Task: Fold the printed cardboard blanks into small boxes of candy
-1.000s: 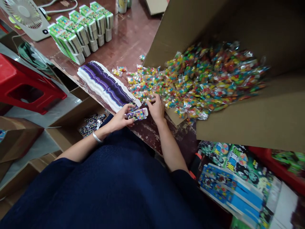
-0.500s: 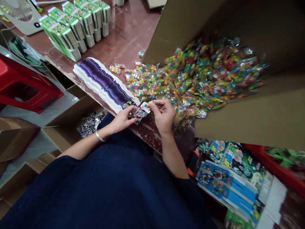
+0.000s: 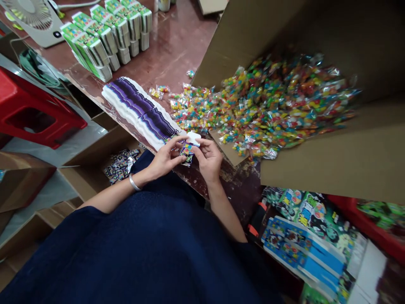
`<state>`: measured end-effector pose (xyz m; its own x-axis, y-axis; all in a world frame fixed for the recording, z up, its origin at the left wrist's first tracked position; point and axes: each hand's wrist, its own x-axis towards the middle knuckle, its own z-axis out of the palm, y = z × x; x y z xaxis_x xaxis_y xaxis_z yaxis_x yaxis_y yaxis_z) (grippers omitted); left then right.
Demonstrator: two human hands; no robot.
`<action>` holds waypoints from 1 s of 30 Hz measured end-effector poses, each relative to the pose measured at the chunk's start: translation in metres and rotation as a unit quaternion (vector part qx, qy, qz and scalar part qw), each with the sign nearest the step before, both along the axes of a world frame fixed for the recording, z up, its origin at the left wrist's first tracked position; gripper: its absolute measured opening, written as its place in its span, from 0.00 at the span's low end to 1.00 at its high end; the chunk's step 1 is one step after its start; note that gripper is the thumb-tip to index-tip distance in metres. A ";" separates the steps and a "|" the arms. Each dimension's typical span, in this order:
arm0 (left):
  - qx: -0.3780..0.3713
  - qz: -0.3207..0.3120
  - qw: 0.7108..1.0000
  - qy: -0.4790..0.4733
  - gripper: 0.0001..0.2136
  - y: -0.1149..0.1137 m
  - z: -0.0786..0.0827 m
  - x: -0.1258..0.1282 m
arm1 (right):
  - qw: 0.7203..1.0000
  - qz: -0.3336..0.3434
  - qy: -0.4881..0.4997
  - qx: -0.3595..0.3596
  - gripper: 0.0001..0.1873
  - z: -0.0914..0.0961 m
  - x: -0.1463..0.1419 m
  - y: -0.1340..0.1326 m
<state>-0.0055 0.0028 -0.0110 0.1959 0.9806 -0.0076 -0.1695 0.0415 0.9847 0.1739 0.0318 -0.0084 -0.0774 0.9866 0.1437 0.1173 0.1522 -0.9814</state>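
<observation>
Between both hands is a small purple printed candy box (image 3: 187,149) with its white flap standing up at the top. My left hand (image 3: 166,157) is closed on the box's left side, thumb in front. My right hand (image 3: 209,158) pinches the box's right edge near the flap; no candy packet shows in its fingers. Just beyond the left hand, a long fanned row of flat purple-and-white boxes (image 3: 142,110) lies along the table edge. A heap of clear packets of colourful candy (image 3: 253,109) spills from a tipped cardboard carton (image 3: 332,156) beyond the right hand.
Stacked green-and-white boxes (image 3: 101,40) and a white fan (image 3: 36,21) stand at the table's far left. Below the edge, an open carton holds small filled boxes (image 3: 120,166). A red stool (image 3: 38,109) is at left; printed blue cardboard (image 3: 303,249) lies at lower right.
My right hand has moved slightly left and down onto the box. The candy packet that was at its fingertips by the box opening is out of sight, and the white flap shows plainly.
</observation>
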 end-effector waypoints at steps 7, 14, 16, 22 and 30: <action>-0.011 -0.035 0.999 -0.014 0.20 0.002 -0.002 0.000 | 1.000 0.000 -0.015 0.024 0.11 -0.004 -0.005 -0.005; -0.030 -0.011 0.997 -0.071 0.27 0.002 0.001 0.000 | 0.996 -0.048 0.062 0.039 0.18 0.001 -0.014 -0.005; -0.021 -0.001 0.999 -0.050 0.27 -0.001 0.002 0.000 | 0.998 -0.021 0.054 0.024 0.18 0.007 -0.013 -0.002; 0.045 0.017 0.997 0.065 0.26 -0.007 0.007 -0.004 | 0.998 0.022 0.033 -0.053 0.17 0.015 0.000 0.012; 0.046 -0.014 0.996 0.072 0.25 -0.007 0.010 -0.010 | 0.999 0.051 -0.005 0.007 0.16 0.016 0.002 0.012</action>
<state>-0.0151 -0.0039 -0.0012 0.2269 0.9725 0.0520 -0.0266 -0.0472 0.9985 0.1763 0.0442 0.0079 -0.1784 0.9716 0.1556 0.1109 0.1770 -0.9779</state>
